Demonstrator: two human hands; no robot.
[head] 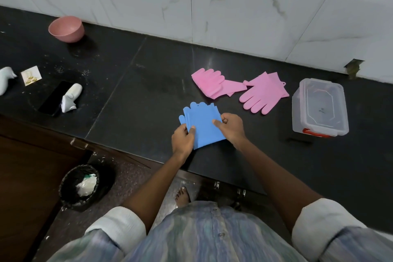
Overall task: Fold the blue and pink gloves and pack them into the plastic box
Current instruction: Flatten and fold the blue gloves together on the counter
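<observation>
Black stone counter [148, 83] runs under everything; the blue gloves [203, 123] lie stacked at its near edge, the left hand [182, 137] pinching their left side and the right hand [230, 126] pinching the right; two pink gloves [240, 89] lie just beyond, toward the wall; the plastic box [320, 106], lid on, red latch near, sits to the right, apart; far left stand a pink bowl [66, 28], a phone [55, 98] and a small packet [31, 75], its print unreadable; a bin [79, 187] stands on the floor below.
</observation>
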